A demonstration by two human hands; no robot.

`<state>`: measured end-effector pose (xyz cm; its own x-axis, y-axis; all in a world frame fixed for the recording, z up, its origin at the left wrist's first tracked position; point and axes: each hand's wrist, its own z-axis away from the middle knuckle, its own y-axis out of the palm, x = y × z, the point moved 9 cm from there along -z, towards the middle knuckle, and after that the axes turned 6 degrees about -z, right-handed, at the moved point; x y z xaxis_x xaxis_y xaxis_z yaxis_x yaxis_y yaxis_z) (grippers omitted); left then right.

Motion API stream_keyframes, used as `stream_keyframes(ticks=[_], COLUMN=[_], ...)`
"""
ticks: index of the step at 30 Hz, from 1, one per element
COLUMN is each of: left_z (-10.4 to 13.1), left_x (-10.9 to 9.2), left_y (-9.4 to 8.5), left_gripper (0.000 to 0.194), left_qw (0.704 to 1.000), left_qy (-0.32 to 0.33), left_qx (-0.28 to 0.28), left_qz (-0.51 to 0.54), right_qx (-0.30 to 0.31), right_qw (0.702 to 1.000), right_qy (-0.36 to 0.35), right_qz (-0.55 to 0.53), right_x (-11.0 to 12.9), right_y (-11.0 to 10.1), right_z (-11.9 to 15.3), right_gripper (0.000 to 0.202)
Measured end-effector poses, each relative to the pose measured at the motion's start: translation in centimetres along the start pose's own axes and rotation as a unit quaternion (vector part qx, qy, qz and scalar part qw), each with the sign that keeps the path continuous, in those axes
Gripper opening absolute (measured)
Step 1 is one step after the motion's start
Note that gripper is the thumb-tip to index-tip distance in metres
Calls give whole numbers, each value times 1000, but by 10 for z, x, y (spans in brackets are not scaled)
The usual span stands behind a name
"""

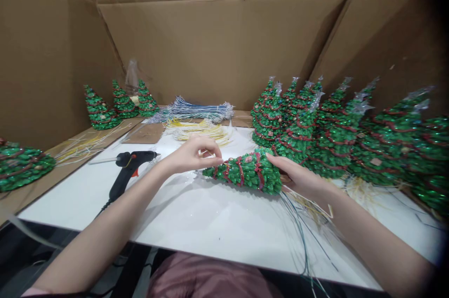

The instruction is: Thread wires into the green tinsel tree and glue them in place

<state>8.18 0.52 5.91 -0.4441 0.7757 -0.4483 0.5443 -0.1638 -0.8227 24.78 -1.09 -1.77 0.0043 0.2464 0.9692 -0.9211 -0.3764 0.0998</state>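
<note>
Held tree: green cone-shaped ornamental tree with red garlands [242,174], lying on its side between both grips, above the white table [210,223].
Right grip [298,174]: closed around the tree's wide base; thin green and yellow wires [303,232] trail below it.
Left grip [196,153]: fingertips drawn together at the narrow end; whether they pinch a strand or the tree cannot be told.
Glue gun: black, orange trigger [128,171], left of the left grip.
Wire bundle: yellow, loose [199,129], just beyond the left grip.
Starred trees: green, clear star toppers [326,134], beyond the right grip; judged further along.
Plain-topped trees: three, green [98,108], far left of the left grip, no stars visible; judged still left.
Progress: held tree judged partway.
</note>
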Motion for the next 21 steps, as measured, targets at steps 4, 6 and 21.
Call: stream_keyframes(ticks=[4,6,21], left_z=[0,0,0], left_x=[0,-1,0], left_y=[1,1,2], left_gripper=[18,17,17], left_qw=[1000,1000,1000], left_qy=[4,8,11], left_qx=[1,1,7], left_qz=[3,4,12], right_qx=[4,7,-8], right_qw=[1000,1000,1000], right_qy=[1,1,8], right_qz=[5,13,-21], right_x=[0,0,-1], right_y=[0,0,-1], right_z=[0,0,1], right_gripper=[49,49,47])
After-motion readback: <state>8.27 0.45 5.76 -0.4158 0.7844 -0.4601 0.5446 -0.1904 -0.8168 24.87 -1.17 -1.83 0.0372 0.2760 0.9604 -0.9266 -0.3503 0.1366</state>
